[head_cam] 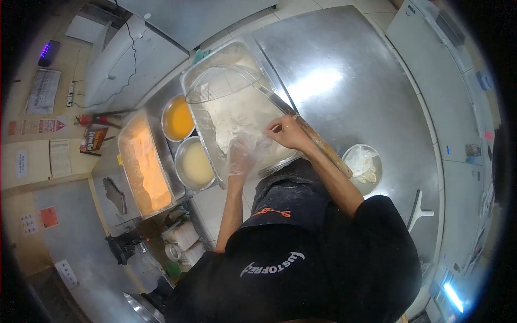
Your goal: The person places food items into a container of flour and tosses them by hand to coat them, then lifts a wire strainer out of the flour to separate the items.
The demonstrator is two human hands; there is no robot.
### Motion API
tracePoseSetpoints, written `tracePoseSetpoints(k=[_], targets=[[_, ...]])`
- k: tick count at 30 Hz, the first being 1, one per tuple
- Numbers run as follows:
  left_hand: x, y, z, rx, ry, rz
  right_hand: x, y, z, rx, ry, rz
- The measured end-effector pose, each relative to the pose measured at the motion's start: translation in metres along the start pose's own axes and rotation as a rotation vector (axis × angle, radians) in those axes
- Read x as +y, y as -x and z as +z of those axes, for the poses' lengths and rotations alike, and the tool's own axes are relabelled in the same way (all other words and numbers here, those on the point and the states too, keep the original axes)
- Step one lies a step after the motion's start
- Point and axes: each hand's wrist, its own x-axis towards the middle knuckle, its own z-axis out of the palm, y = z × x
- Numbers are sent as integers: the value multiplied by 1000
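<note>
My left hand (241, 155) wears a thin, loose clear plastic glove. It hangs over the near left part of a metal tray (264, 60) of white flour (238, 117). My right hand (288, 132) is bare, its thumb and fingers curled together just right of the glove. The glove's film reaches toward those fingertips; whether they pinch it is unclear. Across the tray lies a wire skimmer (214, 87), its long wooden handle (319, 141) passing behind my right hand and forearm to the steel table.
Left of the tray stand a bowl of orange-yellow liquid (179, 119), a bowl of pale liquid (198, 163) and a metal tray of orange crumbs (147, 169). On the steel table (383, 97) are a bowl with white plastic (362, 163) and a squeegee (419, 212).
</note>
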Motion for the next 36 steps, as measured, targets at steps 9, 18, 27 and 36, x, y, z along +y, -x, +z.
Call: tracePoseSetpoints(k=[9, 18, 27, 36], targets=[[11, 19, -21, 74, -80, 196, 9, 13, 36, 9, 71, 129], [-38, 61, -59, 185, 733, -291, -10, 46, 68, 285, -20, 56], [-21, 67, -100, -48, 581, -259, -62, 58, 122, 417, -288, 27], [-112, 42, -99, -89, 339, 322, -105, 84, 121, 431, 60, -45]])
